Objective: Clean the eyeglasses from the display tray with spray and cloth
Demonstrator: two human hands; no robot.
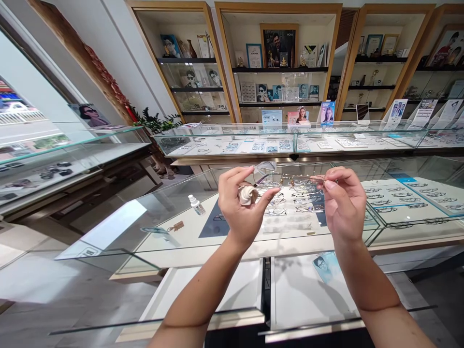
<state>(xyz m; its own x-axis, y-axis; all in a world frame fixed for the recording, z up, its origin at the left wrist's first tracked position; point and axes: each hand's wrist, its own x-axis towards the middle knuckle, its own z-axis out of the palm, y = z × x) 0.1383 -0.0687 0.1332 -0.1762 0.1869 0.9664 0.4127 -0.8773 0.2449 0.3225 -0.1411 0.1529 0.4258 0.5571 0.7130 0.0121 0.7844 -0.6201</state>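
Note:
Above the glass counter, a pair of thin-rimmed eyeglasses (292, 181) is held up between my two hands. My right hand (345, 203) pinches the right end of the frame between thumb and fingers. A crumpled cream cloth (248, 195) is bunched in the curled fingers of my left hand (239, 212), whose thumb stretches toward the lenses. The glasses' left end lies close to the left fingers; whether they grip it, I cannot tell. The clear lenses blend with rows of frames under the glass behind.
On the counter glass (152, 244) stand a small white spray bottle (196, 205) and a brown tag (177, 225). Two white drawers (304, 295) are pulled out below my forearms, one holding a photo card (326, 267). Another display case (235, 145) runs behind.

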